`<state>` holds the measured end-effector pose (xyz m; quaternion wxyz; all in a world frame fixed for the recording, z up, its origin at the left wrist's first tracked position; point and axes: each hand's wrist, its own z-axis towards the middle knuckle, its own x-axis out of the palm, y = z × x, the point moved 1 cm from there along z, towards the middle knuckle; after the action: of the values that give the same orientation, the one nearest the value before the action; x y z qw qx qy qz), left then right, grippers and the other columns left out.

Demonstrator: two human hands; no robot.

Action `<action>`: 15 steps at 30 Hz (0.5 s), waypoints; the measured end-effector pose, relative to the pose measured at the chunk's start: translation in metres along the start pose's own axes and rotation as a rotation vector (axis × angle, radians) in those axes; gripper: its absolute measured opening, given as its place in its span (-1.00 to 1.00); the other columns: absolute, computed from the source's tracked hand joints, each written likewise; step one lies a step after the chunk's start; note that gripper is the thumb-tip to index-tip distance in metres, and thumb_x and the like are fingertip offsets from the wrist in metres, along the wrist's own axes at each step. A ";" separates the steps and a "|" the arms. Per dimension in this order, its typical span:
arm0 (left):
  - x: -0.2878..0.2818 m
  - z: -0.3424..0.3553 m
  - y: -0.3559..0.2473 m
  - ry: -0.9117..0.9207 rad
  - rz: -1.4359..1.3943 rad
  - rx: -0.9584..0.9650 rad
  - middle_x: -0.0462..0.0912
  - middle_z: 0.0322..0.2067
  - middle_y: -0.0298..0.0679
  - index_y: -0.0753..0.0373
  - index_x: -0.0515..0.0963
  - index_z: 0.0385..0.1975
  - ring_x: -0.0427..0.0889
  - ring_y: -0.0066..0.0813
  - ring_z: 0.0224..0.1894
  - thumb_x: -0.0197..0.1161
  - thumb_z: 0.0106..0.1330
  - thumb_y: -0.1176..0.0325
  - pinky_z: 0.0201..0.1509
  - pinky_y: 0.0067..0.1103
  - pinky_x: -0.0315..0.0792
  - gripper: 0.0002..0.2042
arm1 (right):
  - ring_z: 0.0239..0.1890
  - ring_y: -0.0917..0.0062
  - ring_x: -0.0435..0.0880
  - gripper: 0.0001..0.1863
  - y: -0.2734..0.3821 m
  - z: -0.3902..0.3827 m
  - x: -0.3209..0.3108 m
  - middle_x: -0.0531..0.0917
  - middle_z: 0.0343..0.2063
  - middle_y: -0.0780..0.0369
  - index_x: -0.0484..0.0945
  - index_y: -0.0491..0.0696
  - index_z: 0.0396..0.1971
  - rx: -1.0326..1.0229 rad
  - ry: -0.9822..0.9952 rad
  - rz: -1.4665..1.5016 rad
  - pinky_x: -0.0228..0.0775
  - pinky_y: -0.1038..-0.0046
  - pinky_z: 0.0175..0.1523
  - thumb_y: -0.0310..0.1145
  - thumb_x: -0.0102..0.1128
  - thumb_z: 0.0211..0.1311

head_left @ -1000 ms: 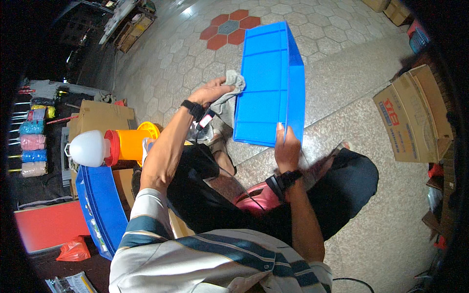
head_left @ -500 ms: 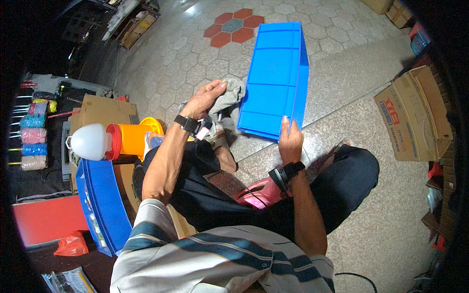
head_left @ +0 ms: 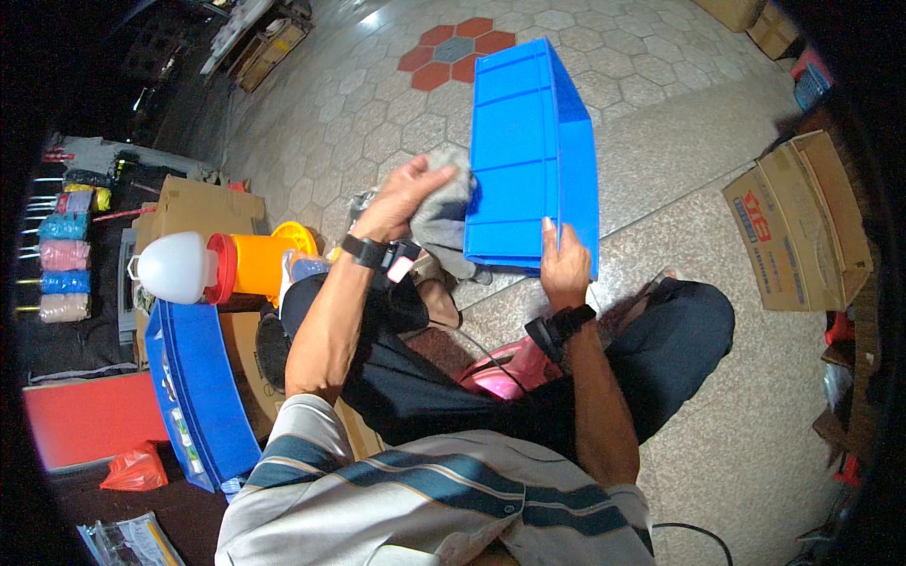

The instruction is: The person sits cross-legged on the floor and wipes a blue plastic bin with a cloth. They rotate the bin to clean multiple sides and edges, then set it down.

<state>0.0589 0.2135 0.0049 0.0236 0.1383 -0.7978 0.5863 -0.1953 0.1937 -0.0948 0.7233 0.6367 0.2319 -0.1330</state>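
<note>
Our right hand (head_left: 566, 269) grips the blue bin (head_left: 514, 156) by its near end — long axis pointing away — our left hand (head_left: 401, 200) holds grey cloth (head_left: 444, 213) alongside its left

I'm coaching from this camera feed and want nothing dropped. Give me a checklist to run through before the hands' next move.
1. Right hand gripping the blue bin at its near end: ok.
2. Left hand holding the gray cloth: ok.
3. Both hands gripping the bin: not ok; only the right one does.
4. Cloth touching the bin: cannot tell; their edges meet in view, but contact is unclear.
5. Cardboard box on the right standing apart from the bin: ok.
</note>
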 end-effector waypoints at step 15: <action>-0.025 0.032 0.060 -0.247 1.084 0.036 0.68 -0.22 0.21 0.58 0.51 -0.03 0.70 -0.12 -0.14 0.31 0.17 0.14 -0.03 -0.34 0.54 -0.44 | -0.54 -0.13 0.55 -0.50 0.012 -0.005 0.010 0.52 -0.64 -0.13 0.45 -0.18 -0.48 -0.103 0.053 -0.109 0.29 -0.04 -0.42 -0.03 0.02 0.52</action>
<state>0.0717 0.2046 -0.0661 -0.3776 -0.2236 -0.7415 0.5076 -0.1816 0.2019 -0.0905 0.7404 0.5885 0.2915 -0.1433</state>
